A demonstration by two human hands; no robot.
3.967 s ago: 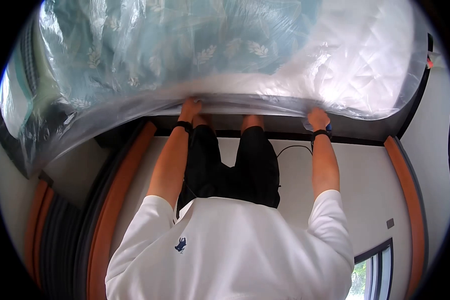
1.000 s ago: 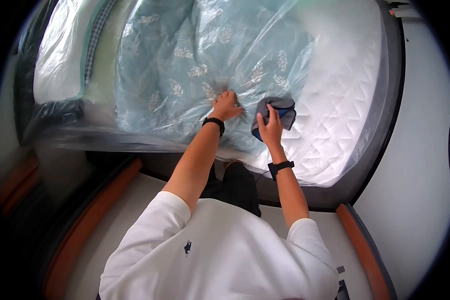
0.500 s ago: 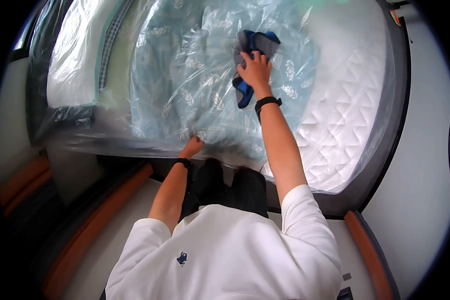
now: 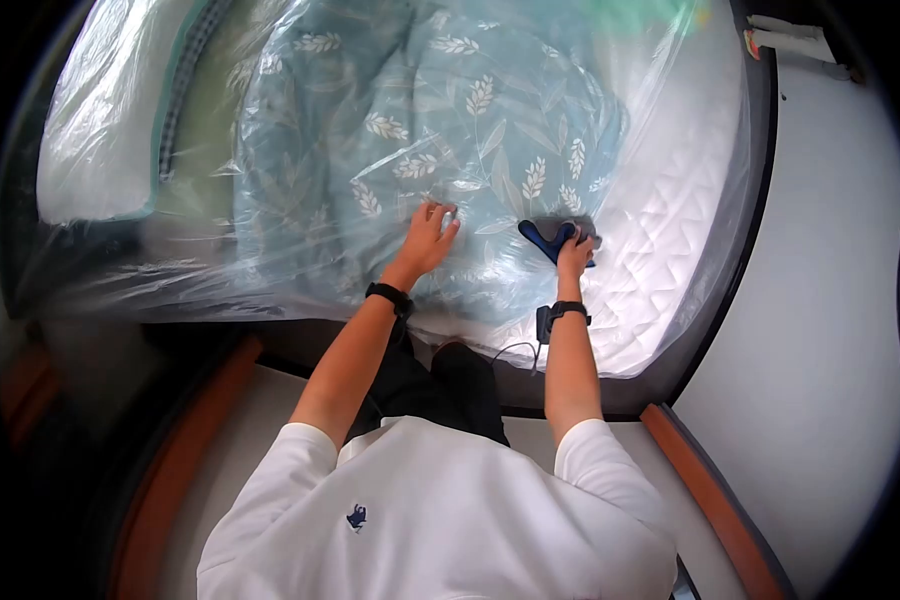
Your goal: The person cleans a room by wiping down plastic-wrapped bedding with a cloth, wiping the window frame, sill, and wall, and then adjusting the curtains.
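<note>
A crinkled clear plastic sheet (image 4: pixel 390 160) covers a blue-green quilt (image 4: pixel 510 110) with a white leaf pattern. My right hand (image 4: pixel 572 258) is closed on a dark grey cloth with blue edges (image 4: pixel 542 238), bunched on the plastic near the quilt's right side. Part of this cloth is hidden under the fingers, and its exact kind does not show. To the left, my left hand (image 4: pixel 426 238) rests over the plastic-covered quilt, fingers bent and apart, with a gap between thumb and forefinger. Both wrists wear black bands.
A white quilted mattress (image 4: pixel 670 210) shows right of the quilt. Under the plastic at upper left lies a white pillow-like item (image 4: pixel 100 120). A dark bed frame (image 4: pixel 720 340) edges the bed. Orange-brown panels stand on both sides of me, and a cable hangs near my right wrist.
My right hand has drawn the grey-and-blue cloth back toward me and to the right, bunching it. My left hand has moved from the bed's near edge forward onto the quilt and opened.
</note>
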